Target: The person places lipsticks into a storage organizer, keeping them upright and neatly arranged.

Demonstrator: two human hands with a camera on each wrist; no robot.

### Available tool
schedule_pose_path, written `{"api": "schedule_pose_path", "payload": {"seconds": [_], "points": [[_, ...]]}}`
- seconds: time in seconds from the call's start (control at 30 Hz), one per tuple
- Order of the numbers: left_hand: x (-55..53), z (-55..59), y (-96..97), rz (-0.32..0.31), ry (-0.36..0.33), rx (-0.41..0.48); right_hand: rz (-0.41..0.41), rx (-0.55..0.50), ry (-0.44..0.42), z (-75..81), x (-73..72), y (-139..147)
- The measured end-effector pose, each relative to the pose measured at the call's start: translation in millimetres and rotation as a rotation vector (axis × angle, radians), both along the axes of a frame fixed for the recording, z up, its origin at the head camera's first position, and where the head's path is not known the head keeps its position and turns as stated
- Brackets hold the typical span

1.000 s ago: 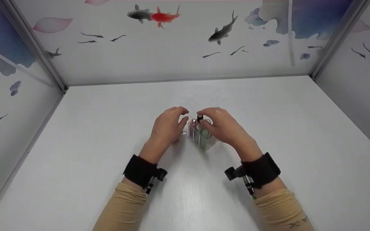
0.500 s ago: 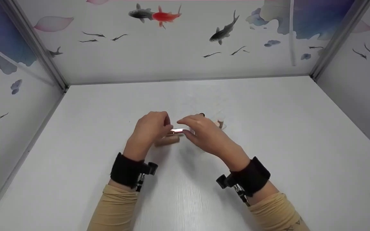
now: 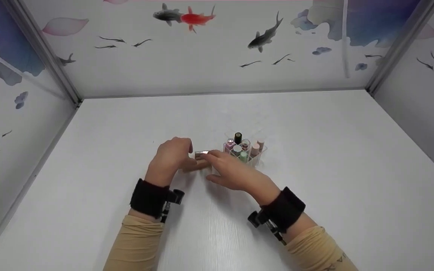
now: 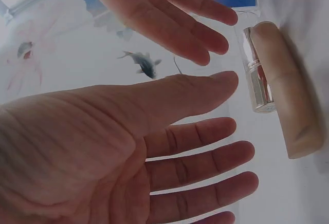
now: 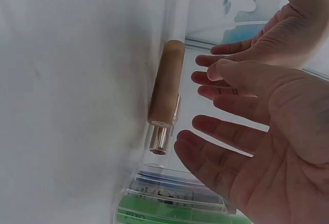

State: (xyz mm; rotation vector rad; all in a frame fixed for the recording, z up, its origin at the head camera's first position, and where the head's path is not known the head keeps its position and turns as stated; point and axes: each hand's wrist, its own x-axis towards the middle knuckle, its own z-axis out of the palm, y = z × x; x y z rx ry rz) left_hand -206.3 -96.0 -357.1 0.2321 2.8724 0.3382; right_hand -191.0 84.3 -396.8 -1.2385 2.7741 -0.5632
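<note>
A tan tube (image 3: 198, 165) lies on the table between my hands, with a shiny silver lipstick-like tube (image 3: 200, 154) lying beside it on its far side. My left hand (image 3: 170, 160) is just left of both; in the left wrist view its fingers are extended and apart from the tubes. My right hand (image 3: 234, 172) reaches from the right, its fingers straight near the silver tube's right end, with nothing gripped. Behind that hand stands a clear organizer (image 3: 254, 162) bearing several upright cosmetics, including a black-capped one (image 3: 238, 137) and pink-capped tubes (image 3: 255, 148).
The white table (image 3: 217, 233) is bounded by printed panels at the back (image 3: 217, 71) and both sides. Faint transparent shapes lie behind the organizer, too indistinct to identify.
Both hands have moved left from the organizer, the right one farther and toward the person. The organizer's contents are uncovered. The silver tube, between the hands half a second ago, now lies free of their grip.
</note>
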Motion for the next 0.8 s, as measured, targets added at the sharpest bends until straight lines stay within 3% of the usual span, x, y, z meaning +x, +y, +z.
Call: {"api": "schedule_pose_path", "payload": {"seconds": [0.5,0.8], "points": [[-4.7,-14.1,8.8,-0.047,-0.104,-0.052,0.064,0.023,0.008,-11.3,-3.0,-7.1],[-0.8,-10.9,11.4,-0.106,-0.198,-0.046,0.082,0.017,0.044,-12.2,-4.5,-4.3]]}}
